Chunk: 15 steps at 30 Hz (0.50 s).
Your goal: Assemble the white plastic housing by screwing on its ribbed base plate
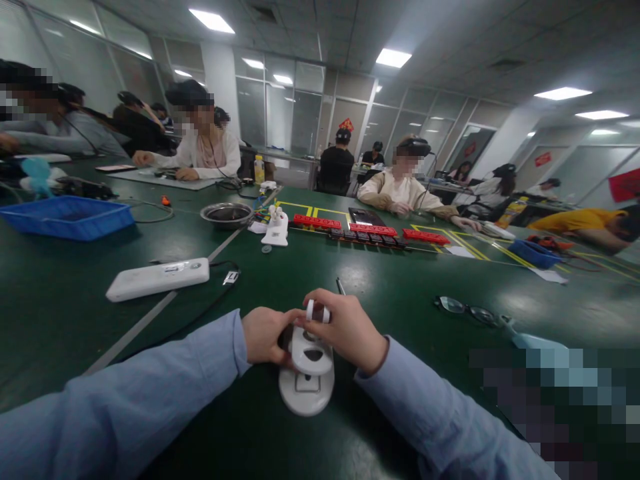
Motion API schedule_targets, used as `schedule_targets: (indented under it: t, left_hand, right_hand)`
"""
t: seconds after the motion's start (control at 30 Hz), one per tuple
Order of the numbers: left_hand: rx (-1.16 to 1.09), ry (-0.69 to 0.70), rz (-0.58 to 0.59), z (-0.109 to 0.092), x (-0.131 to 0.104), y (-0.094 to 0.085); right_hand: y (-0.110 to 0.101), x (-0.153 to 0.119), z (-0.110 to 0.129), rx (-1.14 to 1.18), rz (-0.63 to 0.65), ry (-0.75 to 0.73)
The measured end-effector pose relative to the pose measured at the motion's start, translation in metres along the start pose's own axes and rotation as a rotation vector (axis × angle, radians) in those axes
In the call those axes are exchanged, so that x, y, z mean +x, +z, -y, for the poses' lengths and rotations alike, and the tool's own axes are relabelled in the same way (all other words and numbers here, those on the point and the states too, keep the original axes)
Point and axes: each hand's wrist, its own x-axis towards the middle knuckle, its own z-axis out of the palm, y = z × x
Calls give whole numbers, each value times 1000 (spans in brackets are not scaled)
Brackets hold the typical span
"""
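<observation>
A white plastic device with a rounded oval base (307, 401) stands on the green table in front of me. Its upper part (313, 365) has dark oval openings. My left hand (264, 335) is closed around the left side of this upper part, thumb low and fingertips reaching to its top. My right hand (356, 331) pinches a small white round piece (311, 311) just above the device, with the fingers of both hands close together there. Whether the round piece is joined to the device cannot be made out. A thin pen-like rod (341, 287) lies behind my right hand.
A white power strip (160, 279) with a black cable lies left. Farther off are a blue tray (70, 227), a metal bowl (227, 225), a white plastic part (277, 233) and red strips (373, 229). Eyeglasses (467, 309) lie right. People sit across the table.
</observation>
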Motion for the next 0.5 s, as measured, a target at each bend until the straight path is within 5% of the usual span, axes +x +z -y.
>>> schedule_targets:
  t: [0.33,0.5]
  left_hand:
    - [-51,15,-22,3,1,6]
    - [-54,-15,-53,3,0,6]
  right_hand:
    - [10,-9,0,-31,22,25]
    - [-12,-6,-1,57,108,-100]
